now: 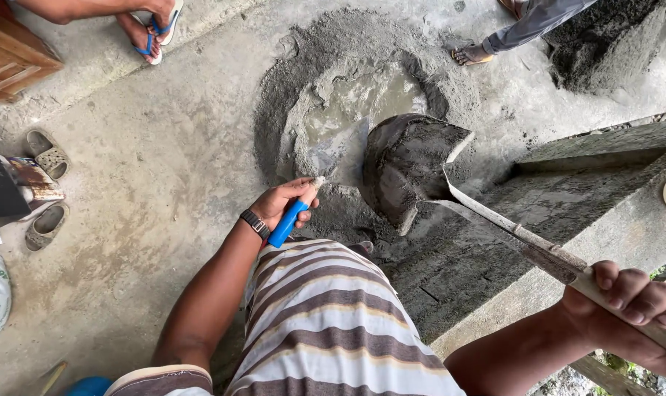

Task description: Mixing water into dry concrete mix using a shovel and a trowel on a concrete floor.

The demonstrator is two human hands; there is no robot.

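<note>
**Trowel blade meets shovel scoop over the wet mortar**

The left hand [283, 202], at centre frame, is wrapped around the blue handle of a trowel [325, 161], whose long axis runs up and right so the grey blade lies over the wet mortar pile [355, 95] in the upper middle. The right hand [633, 297], at the lower right edge, is clenched on the wooden shaft of a shovel [410, 165], which slants up and left. The mortar-caked scoop sits just right of the trowel blade; whether the two touch is hard to tell. The left hand is far nearer the mix. A concrete ledge [626, 220] runs under the shaft, and sandals [45, 154] lie at left
</note>
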